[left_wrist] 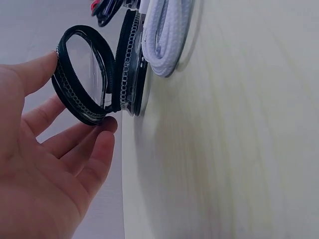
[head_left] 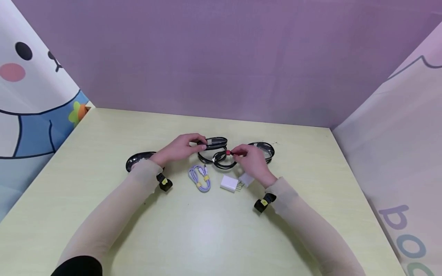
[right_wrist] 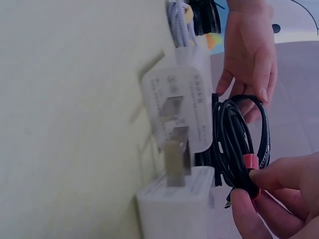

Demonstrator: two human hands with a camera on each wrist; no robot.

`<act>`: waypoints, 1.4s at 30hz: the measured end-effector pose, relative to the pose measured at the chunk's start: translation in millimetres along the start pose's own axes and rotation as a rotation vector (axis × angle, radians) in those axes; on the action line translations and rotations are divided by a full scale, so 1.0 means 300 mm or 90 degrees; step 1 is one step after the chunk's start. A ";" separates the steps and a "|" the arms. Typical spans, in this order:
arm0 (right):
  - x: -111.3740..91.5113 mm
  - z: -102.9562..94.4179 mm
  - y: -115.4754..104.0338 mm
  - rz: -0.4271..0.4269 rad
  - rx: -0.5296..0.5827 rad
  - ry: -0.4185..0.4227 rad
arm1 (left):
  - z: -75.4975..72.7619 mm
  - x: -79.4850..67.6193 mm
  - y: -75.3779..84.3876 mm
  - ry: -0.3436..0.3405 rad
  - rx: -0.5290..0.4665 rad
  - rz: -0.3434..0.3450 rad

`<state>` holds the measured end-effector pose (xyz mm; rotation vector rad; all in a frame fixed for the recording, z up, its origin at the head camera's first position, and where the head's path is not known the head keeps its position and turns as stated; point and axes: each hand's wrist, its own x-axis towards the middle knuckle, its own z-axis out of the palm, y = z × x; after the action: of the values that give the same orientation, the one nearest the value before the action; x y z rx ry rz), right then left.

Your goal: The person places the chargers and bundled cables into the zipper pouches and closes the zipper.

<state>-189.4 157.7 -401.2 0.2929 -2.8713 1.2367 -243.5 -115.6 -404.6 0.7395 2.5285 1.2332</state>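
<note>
My left hand (head_left: 183,147) holds the raised lid of a round clear zip case (left_wrist: 82,74) with black edging, thumb on the rim and fingers beneath. The case stands partly unfolded at the middle back of the table. My right hand (head_left: 252,159) pinches a coiled black cable (head_left: 224,161) at its red tie (right_wrist: 250,161). The coil hangs in front of the case, as the right wrist view shows. Below the hands lie a lavender cable (head_left: 200,178) bundled with yellow ties and a white charger plug (head_left: 229,183). A second white plug (head_left: 246,179) is partly covered by my right hand.
Another round black-edged case (head_left: 134,160) lies left, partly behind my left wrist. A third (head_left: 269,149) sits behind my right hand. A purple panel (head_left: 214,61) stands along the back edge of the pale table (head_left: 200,234), with printed sheets at both sides.
</note>
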 end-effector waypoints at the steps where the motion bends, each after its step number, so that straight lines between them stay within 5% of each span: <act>1: 0.003 0.001 -0.002 0.001 0.004 0.004 | 0.001 0.000 0.000 0.001 -0.002 -0.001; 26: 0.051 0.078 -0.024 0.089 0.080 0.009 | 0.021 0.009 0.011 -0.012 -0.016 -0.024; 37: 0.051 0.066 -0.006 0.068 0.160 -0.079 | 0.015 0.007 -0.003 -0.005 -0.030 -0.023; 42: 0.050 0.067 -0.010 0.056 0.138 -0.107 | 0.012 0.005 -0.003 -0.006 -0.036 -0.032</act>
<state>-202.1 138.7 -411.7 0.2878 -2.9167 1.6192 -243.6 -112.8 -407.5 0.6639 2.4790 1.2758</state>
